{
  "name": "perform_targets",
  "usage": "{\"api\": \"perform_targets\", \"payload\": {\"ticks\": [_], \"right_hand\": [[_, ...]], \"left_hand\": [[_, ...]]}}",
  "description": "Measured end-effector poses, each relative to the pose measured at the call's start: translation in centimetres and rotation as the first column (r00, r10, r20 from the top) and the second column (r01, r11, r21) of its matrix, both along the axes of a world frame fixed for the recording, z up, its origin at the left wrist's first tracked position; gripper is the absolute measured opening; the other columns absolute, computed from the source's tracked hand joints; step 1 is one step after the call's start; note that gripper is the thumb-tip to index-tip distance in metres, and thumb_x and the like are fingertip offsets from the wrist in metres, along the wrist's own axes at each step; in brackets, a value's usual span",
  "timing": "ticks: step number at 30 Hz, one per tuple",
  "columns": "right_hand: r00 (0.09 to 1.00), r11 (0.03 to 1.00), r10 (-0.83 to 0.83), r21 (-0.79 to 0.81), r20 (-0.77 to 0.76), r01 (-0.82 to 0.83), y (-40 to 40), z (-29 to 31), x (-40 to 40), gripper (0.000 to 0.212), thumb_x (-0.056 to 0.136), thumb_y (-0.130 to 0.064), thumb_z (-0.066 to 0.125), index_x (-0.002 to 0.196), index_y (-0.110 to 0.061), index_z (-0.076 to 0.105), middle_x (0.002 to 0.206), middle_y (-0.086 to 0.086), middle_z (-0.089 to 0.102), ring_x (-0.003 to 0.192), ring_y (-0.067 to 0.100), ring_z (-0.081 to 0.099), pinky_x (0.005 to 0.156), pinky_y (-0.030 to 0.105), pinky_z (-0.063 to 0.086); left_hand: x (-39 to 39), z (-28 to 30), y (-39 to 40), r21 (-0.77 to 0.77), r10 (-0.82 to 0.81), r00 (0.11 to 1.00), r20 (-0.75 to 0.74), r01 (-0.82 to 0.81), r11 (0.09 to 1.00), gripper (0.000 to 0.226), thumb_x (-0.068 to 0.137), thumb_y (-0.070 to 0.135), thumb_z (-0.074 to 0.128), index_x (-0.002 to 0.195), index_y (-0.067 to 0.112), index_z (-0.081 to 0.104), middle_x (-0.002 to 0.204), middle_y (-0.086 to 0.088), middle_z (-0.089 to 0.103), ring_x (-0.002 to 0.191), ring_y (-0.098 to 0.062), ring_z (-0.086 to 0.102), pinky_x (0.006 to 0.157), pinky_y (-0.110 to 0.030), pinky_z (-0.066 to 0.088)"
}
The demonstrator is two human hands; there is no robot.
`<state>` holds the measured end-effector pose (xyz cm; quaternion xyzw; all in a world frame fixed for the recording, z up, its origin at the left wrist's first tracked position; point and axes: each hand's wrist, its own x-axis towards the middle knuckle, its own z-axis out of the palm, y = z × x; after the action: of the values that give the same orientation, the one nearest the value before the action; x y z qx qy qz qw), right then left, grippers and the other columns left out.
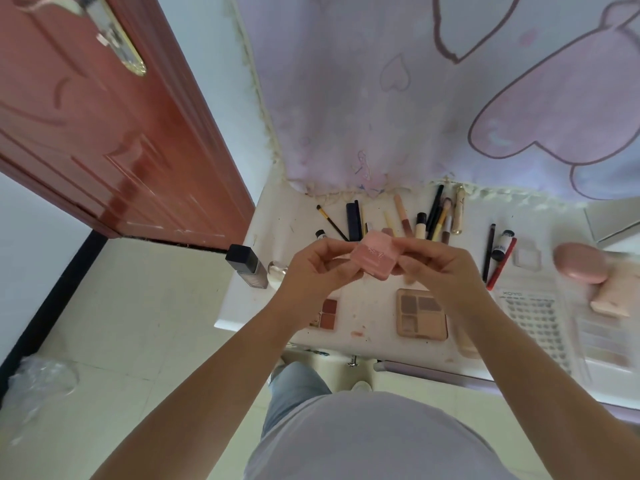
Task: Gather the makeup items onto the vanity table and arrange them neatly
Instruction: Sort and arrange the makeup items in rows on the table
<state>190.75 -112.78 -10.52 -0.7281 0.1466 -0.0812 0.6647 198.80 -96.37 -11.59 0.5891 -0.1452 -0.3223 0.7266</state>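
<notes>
A small pink square compact (374, 256) is held above the white vanity table (367, 317) between both hands. My left hand (311, 271) pinches its left side and my right hand (440, 268) grips its right side. Below them lie a beige eyeshadow palette (420, 315) and a small reddish palette (327, 315), partly hidden by my left wrist. A row of brushes, pencils and tubes (408, 220) lies along the back of the table. A foundation bottle with a black cap (247, 266) stands at the left edge.
A pink oval case (580, 263), a peach tube (613, 297), a clear lash tray (533, 313) and red and black pencils (497, 256) lie at the right. A pink cloth (415, 98) hangs behind the table. A red-brown door (104, 126) stands at the left, over tiled floor.
</notes>
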Motion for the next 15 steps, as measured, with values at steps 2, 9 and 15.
{"api": "perform_targets", "payload": {"ticks": [2,9,15], "right_hand": [[1.000,1.000,0.005,-0.022,0.011,-0.004,0.0,0.2,0.0,0.038,0.082,0.002,0.056,0.086,-0.035,0.064,0.083,-0.010,0.068,0.080,0.003,0.064,0.071,0.014,0.051],[1.000,1.000,0.009,-0.028,-0.026,-0.010,0.4,0.8,0.1,0.036,0.082,0.004,0.055,0.072,-0.029,0.067,0.073,-0.003,0.067,0.079,0.020,0.062,0.100,0.051,0.042],[0.997,0.996,0.062,0.062,-0.037,-0.059,0.5,0.6,0.2,0.022,0.086,-0.013,0.053,0.080,-0.029,0.067,0.092,0.010,0.068,0.083,0.014,0.064,0.073,0.018,0.055]], "left_hand": [[0.1,0.3,-0.2,-0.043,-0.002,0.999,-0.037,0.001,0.999,0.023,0.080,-0.012,0.048,0.080,0.009,0.056,0.102,-0.001,0.064,0.075,-0.005,0.068,0.073,-0.019,0.056],[0.3,1.1,-1.1,-0.107,-0.028,0.986,-0.164,0.010,0.994,0.024,0.088,-0.006,0.039,0.072,0.005,0.052,0.062,0.000,0.070,0.062,-0.005,0.067,0.061,-0.013,0.054],[0.4,0.9,-1.4,-0.067,0.030,0.992,-0.122,-0.038,0.997,0.023,0.085,-0.004,0.047,0.065,0.008,0.046,0.067,-0.002,0.071,0.060,-0.011,0.068,0.058,-0.016,0.055]]}}
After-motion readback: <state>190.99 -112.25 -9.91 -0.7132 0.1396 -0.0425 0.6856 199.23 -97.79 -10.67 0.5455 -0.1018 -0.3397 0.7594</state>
